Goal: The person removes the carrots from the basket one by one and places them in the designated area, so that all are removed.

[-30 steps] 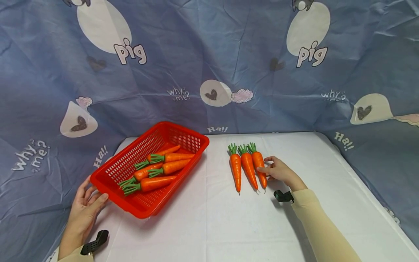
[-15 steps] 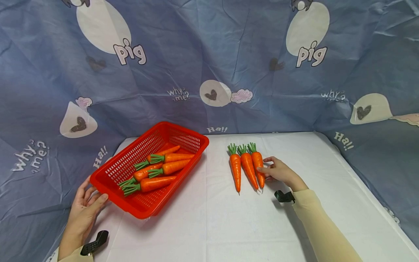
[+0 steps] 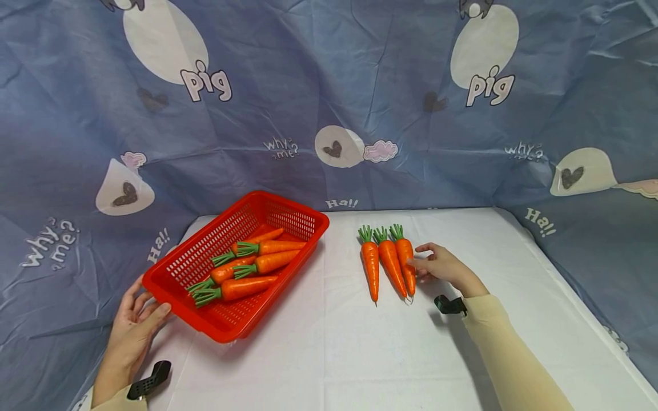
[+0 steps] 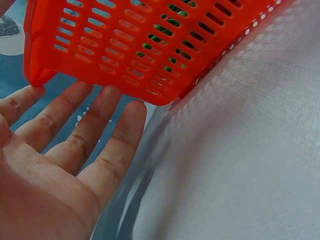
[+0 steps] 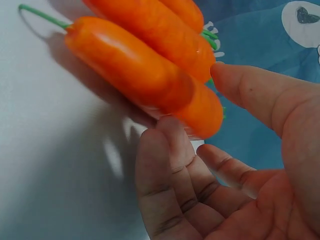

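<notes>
A red plastic basket stands at the left of the table with several orange, green-topped carrots inside, such as the nearest one. At its near left corner my left hand holds the basket, thumb at the rim and fingertips against the lower edge in the left wrist view. Side by side on the table lie three more carrots: a left one, a middle one and a right one. My right hand is spread beside the right carrot; the right wrist view cannot settle whether fingertips touch it.
White cloth covers the table. Behind and along the sides hangs a blue printed cloth. A black wrist camera sits at the right wrist, another black wrist camera at the left.
The right carrot's tip has shifted a little left, nearer the middle carrot. My right hand has since drawn slightly right, its thumb moving off the carrot. The left hand and basket stay put.
</notes>
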The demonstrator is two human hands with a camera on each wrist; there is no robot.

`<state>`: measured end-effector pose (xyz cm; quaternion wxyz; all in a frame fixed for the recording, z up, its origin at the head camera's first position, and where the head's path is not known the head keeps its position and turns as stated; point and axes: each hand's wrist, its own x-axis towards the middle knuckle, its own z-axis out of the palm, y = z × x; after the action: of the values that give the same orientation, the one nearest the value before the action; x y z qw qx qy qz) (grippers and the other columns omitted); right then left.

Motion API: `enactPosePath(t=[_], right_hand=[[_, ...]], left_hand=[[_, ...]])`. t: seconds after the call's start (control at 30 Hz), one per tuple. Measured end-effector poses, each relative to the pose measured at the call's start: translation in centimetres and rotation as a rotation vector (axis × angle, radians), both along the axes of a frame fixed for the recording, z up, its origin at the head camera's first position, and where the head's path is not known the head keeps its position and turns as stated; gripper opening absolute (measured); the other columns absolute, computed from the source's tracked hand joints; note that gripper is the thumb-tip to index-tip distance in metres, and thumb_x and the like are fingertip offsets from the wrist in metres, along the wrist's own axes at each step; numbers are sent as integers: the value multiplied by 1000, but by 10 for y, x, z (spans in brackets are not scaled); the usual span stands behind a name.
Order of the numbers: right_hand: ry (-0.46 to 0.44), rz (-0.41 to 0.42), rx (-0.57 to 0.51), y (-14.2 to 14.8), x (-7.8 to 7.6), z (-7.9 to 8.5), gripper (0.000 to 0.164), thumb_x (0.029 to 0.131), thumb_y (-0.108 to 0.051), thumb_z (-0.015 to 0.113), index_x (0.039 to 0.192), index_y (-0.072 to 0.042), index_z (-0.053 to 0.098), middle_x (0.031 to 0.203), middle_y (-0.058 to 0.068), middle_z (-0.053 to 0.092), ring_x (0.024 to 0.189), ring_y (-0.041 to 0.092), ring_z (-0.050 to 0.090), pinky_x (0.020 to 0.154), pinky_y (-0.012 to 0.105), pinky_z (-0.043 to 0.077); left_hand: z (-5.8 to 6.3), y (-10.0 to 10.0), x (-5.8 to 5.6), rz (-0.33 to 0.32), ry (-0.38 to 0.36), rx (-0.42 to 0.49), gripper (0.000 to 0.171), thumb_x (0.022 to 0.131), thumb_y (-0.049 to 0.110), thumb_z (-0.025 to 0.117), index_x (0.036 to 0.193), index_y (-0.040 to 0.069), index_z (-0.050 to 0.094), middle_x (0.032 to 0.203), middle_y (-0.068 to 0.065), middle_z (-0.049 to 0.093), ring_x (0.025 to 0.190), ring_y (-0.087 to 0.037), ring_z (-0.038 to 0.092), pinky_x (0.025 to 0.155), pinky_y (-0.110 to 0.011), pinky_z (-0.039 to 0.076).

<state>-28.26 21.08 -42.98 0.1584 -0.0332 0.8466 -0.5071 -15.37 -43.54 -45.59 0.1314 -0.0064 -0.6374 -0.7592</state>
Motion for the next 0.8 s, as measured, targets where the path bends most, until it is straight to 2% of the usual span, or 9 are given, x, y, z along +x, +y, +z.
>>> enactPosePath(t=[0.13, 0.33, 0.43, 0.53, 0.8], right_hand=[[42, 22, 33, 0, -2, 7, 66, 106, -30, 68, 151, 9, 40, 93, 10, 67, 82, 18, 67, 77, 29, 60], [89, 45, 73, -8, -5, 23, 62, 106, -33, 68, 149, 6, 46, 111, 21, 71, 91, 21, 71, 83, 33, 62], [97, 66, 75, -15, -8, 31, 61, 106, -34, 68, 149, 5, 47, 116, 23, 71, 95, 22, 72, 87, 37, 64], [101, 88, 67, -22, -11, 39, 62, 107, -33, 68, 150, 5, 46, 114, 23, 71, 95, 22, 72, 89, 39, 64], [134, 122, 61, -39, -18, 62, 60, 105, -29, 70, 148, 7, 48, 103, 14, 66, 86, 20, 66, 81, 28, 62]], left_hand=[[1, 0, 0, 4, -7, -10, 87, 102, -6, 64, 170, 27, 20, 133, 18, 62, 110, 2, 69, 83, -19, 63], [2, 0, 2, 11, -20, -23, 88, 102, -5, 65, 170, 28, 20, 133, 18, 61, 109, 3, 68, 83, -18, 63], [2, 0, 2, 6, -5, -16, 87, 102, -6, 66, 169, 27, 21, 132, 17, 63, 110, 2, 69, 83, -19, 63], [2, 1, 2, 0, 6, -12, 86, 102, -7, 65, 169, 26, 22, 133, 15, 63, 110, 2, 69, 83, -20, 64], [1, 1, 1, 6, -1, -20, 87, 102, -6, 66, 169, 27, 22, 132, 17, 63, 110, 3, 69, 83, -20, 63]])
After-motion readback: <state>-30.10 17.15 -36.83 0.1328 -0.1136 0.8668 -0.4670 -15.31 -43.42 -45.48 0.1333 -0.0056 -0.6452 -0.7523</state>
